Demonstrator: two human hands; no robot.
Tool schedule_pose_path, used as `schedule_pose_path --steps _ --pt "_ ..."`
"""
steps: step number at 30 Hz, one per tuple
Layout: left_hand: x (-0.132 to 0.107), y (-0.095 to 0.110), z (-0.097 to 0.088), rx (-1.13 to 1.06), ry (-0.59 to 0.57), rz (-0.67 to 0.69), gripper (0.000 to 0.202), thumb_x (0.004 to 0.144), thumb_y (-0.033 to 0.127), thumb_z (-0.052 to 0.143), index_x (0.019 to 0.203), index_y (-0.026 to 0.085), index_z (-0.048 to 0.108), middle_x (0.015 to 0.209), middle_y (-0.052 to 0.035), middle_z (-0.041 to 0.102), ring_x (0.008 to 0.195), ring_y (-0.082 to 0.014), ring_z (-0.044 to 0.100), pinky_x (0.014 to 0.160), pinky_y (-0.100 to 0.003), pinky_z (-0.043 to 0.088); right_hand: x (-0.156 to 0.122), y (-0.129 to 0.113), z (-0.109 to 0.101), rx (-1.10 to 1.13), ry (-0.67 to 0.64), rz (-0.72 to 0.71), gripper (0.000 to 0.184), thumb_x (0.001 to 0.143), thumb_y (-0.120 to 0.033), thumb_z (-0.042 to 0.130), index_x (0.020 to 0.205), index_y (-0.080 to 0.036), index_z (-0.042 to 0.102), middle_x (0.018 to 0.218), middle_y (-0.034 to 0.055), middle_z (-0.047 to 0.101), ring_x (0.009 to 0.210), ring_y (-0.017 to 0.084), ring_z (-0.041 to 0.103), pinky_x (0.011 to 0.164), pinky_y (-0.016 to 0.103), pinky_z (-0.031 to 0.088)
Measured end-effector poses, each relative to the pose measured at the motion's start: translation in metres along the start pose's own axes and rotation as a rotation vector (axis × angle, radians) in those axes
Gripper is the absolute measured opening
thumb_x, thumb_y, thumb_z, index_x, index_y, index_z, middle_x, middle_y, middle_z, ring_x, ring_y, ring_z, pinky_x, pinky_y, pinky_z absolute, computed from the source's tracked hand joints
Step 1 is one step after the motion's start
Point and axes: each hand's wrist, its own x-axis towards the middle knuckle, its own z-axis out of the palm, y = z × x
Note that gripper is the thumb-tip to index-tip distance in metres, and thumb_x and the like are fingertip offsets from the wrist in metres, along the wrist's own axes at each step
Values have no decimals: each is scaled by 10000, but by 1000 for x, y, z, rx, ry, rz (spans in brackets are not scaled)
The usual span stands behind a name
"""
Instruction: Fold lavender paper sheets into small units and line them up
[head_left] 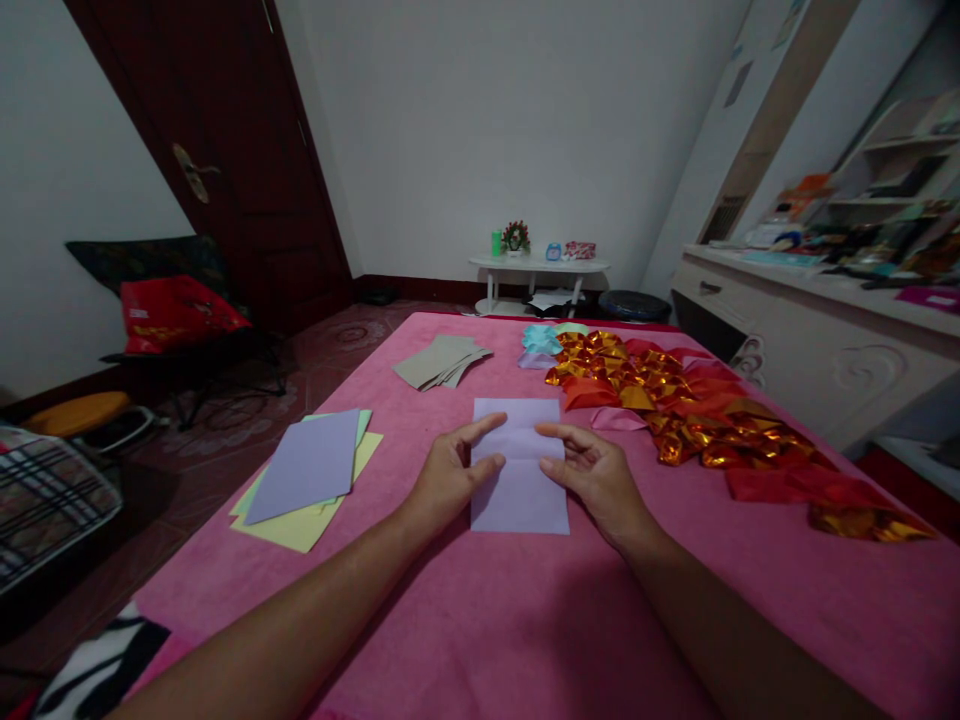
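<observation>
A light purple sheet of paper (519, 500) lies in front of me, with faint creases running across it. At its left edge is my left hand (454, 465), thumb and forefinger over the paper and the other fingers curled out of sight. My right hand (596, 472) grips the right edge in the same way. To the left is a loose stack of coloured paper (307, 465), purple on top with green and yellow sheets showing beneath. Beyond the hands, grey-beige paper pieces (441, 362) are fanned out.
Folded shiny gold and red paper pieces (660, 395) cover the right side of the pink cloth-covered table (480, 620). Pale blue folded pieces (540, 340) sit at the far end. A white drawer cabinet (817, 330) stands to the right, and a chair with a red bag (176, 315) to the left.
</observation>
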Motion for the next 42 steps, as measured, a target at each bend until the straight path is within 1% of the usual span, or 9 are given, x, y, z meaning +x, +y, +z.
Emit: schedule_pose_path --steps 4,8,14,20,22,27,30,37,42 --pt "2 -4 -1 41 -4 38 577 667 225 744 1220 146 599 1123 -122 666 891 -217 640 741 -289 498 1 1 -2 -59 1 -50 352 637 -301 771 972 -220 700 931 48 691 865 210 635 750 337 519" --pt "-1 -3 1 54 -23 24 487 671 247 745 1141 157 658 1096 -107 676 866 -203 638 714 -273 492 2 1 -3 -185 -4 -135 210 689 -303 727 879 -214 739 933 49 646 888 197 601 746 306 499" --pt "-5 2 3 -97 32 -140 438 649 325 768 1024 107 706 867 -95 712 613 -121 595 563 -223 445 1 0 -1 -216 31 -98 201 668 -318 727 836 -210 750 881 50 647 751 164 594 604 257 487" --pt "-2 2 3 -215 26 -172 741 562 263 830 1242 117 574 921 -106 716 671 -136 624 648 -257 483 0 1 1 20 20 12 508 628 -290 764 1121 -225 658 980 66 701 874 218 642 740 351 537" --pt "-2 1 3 -202 24 -157 761 566 249 826 1265 121 554 926 -104 716 672 -137 623 650 -260 482 0 2 0 44 5 28 546 628 -284 766 1155 -223 638 999 71 701 883 224 646 759 368 537" --pt "-2 0 1 -104 -2 -71 447 623 247 781 1044 119 702 1058 -124 688 822 -177 630 724 -273 476 0 3 -2 -57 -2 -18 356 656 -274 740 1005 -209 712 987 60 693 869 199 631 733 314 518" --pt "-1 0 -3 -64 -3 -63 335 667 250 736 980 130 729 1019 -113 703 811 -174 624 728 -276 462 1 2 -3 -85 24 -9 274 656 -280 734 919 -203 734 888 47 700 773 179 627 656 281 499" --pt "5 -6 -16 -144 -103 -149 377 701 182 657 1072 127 695 861 -84 720 693 -130 607 709 -261 440 1 4 -6 31 116 89 241 614 -264 757 836 -172 727 747 18 695 586 122 566 523 217 414" --pt "6 -7 -16 -261 -150 -156 509 694 183 686 1195 135 613 1005 -124 687 812 -178 642 762 -298 465 2 -3 -7 165 179 221 285 602 -249 747 868 -152 713 668 14 687 499 117 546 461 211 385"
